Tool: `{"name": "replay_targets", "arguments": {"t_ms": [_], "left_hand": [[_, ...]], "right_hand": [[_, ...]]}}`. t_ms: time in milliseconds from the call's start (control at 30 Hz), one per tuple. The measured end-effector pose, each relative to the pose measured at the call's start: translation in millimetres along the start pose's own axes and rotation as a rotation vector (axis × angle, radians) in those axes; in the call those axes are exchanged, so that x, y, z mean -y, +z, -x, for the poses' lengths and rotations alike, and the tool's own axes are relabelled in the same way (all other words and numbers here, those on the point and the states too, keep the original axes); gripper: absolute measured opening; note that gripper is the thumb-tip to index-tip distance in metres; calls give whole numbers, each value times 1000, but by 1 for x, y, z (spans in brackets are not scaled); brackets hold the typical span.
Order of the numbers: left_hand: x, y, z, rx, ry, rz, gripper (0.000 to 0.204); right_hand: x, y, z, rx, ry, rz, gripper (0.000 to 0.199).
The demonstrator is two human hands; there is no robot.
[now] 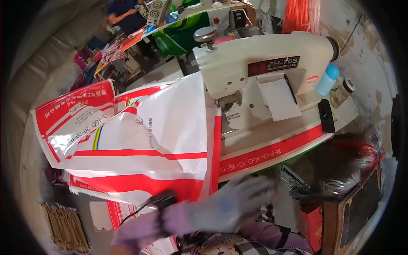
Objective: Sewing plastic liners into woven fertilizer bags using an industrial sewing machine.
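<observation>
My left hand [236, 204], in a grey glove, reaches in from the lower left across my front, fingers toward the right. Motion blurs its fingers, and I cannot make out anything in them. It is just in front of a white sewing machine's red-edged bed [272, 148], near the lower right of a large white and red printed woven sack [170, 127]. The sack lies in folds left of the machine [263, 63], its right edge close beside the needle area. A purple sleeve [276, 238] with a dark strap shows for my right arm; the hand itself is hidden.
A blue bottle [327, 79] and a thread cone [342, 92] stand behind the machine. Red strands [301, 17] hang at the back. Brown stacked material [66, 229] lies lower left; a wooden box [352, 212] stands right. Another person [125, 17] is at the far table.
</observation>
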State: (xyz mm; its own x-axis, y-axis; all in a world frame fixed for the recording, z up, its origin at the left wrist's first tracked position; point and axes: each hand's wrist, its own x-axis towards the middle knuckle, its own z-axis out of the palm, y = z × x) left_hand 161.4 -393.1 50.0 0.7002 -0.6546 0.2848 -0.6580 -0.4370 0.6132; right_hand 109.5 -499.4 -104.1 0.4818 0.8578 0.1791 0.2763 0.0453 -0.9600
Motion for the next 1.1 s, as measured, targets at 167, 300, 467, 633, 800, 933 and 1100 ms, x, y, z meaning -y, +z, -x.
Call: {"name": "replay_targets", "arguments": {"t_ms": [167, 300, 467, 633, 800, 933, 1100], "left_hand": [[209, 15, 75, -156, -377, -928, 42], [223, -4, 95, -899, -903, 661, 51], [210, -12, 38, -321, -502, -603, 39], [248, 5, 23, -308, -573, -374, 19], [267, 58, 15, -936, -797, -23, 6], [254, 39, 12, -1059, -775, 761, 23], [256, 71, 24, -466, -912, -856, 42]], "right_hand": [[5, -22, 6, 223, 88, 395, 31], [-14, -19, 17, -66, 130, 152, 33], [9, -31, 23, 17, 80, 153, 26], [18, -32, 23, -72, 11, 208, 21], [21, -28, 17, -32, -21, 258, 24], [15, -31, 29, -118, -23, 257, 20], [25, -28, 15, -109, -79, 266, 25]]}}
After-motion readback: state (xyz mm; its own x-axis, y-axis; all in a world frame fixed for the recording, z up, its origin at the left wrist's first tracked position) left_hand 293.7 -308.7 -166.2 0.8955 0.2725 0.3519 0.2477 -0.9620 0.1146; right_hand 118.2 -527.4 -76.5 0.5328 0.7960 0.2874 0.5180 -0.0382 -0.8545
